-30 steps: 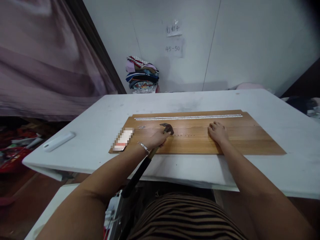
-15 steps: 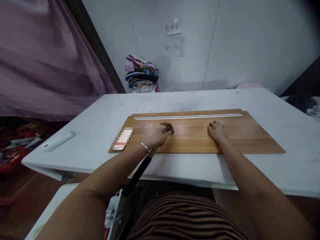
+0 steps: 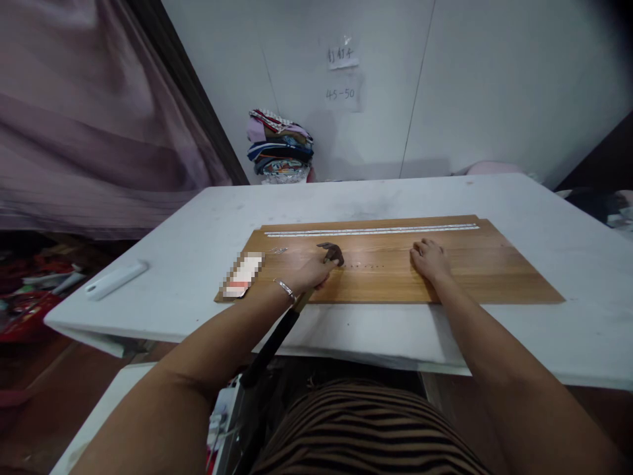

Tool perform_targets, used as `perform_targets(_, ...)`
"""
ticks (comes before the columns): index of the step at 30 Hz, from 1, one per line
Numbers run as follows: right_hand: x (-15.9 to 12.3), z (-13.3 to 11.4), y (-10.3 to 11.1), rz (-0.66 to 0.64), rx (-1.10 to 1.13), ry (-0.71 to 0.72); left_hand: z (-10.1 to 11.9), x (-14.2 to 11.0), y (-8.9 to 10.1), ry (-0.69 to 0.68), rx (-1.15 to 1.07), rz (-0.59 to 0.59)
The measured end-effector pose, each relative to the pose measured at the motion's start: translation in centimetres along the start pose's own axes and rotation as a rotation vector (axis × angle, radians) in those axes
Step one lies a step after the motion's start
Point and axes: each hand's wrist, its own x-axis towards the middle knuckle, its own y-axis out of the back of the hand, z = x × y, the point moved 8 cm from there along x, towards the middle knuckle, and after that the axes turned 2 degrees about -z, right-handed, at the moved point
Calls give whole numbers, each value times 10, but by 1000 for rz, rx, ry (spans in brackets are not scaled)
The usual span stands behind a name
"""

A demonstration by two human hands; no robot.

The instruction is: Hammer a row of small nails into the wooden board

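Observation:
My left hand [image 3: 314,272] is closed around the handle of a claw hammer [image 3: 332,253], gripping it close to the head. The black grip of the handle runs back under my forearm past the table edge. The hammer head is low over a brown wooden board [image 3: 504,270]; whether it touches the board I cannot tell. Just right of the head, a row of small dark nails [image 3: 364,266] shows on the wood. My right hand [image 3: 431,259] rests on the board right of that row, its fingers loosely bent and somewhat apart, with nothing visible in them.
A long white ruler-like strip [image 3: 370,231] lies along the board's far side. Several loose nails [image 3: 279,251] and a blurred-out flat item [image 3: 244,274] are at its left. A white bar-shaped object [image 3: 116,280] lies on the white table [image 3: 198,224]. Folded clothes [image 3: 280,146] are stacked behind.

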Motion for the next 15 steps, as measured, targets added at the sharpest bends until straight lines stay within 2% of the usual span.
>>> perform_targets(11, 0, 1, -1, -9, 2, -4, -10, 9, -2, 32, -2, -4)
perform_targets(15, 0, 1, 0, 1, 24, 3, -8, 7, -1, 42, -21, 6)
